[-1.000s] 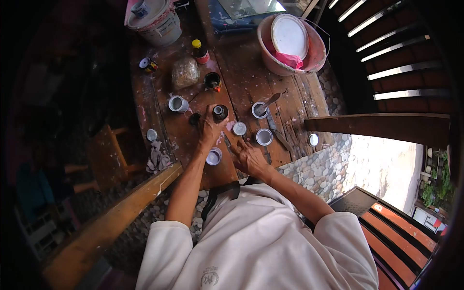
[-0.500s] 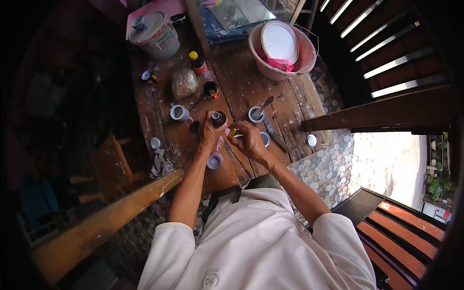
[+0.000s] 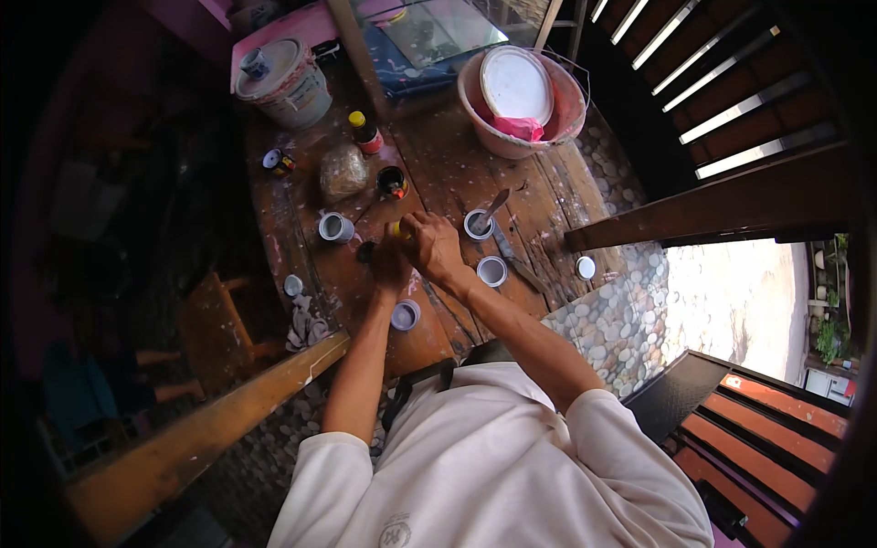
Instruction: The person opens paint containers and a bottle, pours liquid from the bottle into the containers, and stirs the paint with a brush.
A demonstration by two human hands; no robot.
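My left hand [image 3: 391,268] is wrapped round a small dark bottle, which the hands now mostly hide. At the bottle's mouth, the fingers of my right hand [image 3: 433,245] are closed on a yellow cap [image 3: 397,229]. Just beyond my hands stands an open dark can [image 3: 393,183]. A grey-rimmed open can [image 3: 335,227] is to the left. To the right, another can [image 3: 479,225] has a putty knife [image 3: 494,207] leaning in it. An open tin [image 3: 491,270] is beside my right forearm, and a lid-like round container [image 3: 405,315] lies between my forearms.
Behind are a second yellow-capped bottle [image 3: 366,134], a plastic-wrapped lump [image 3: 343,173] and a paint bucket [image 3: 290,89]. A pink basin [image 3: 568,114] holds a white lid. A long flat blade [image 3: 517,259], a rag [image 3: 309,324] and a white cap [image 3: 586,267] lie near the wooden table's edges.
My right hand has moved left and up with the yellow cap, bringing it onto the bottle's mouth. The bottle's open neck showed before and is now covered.
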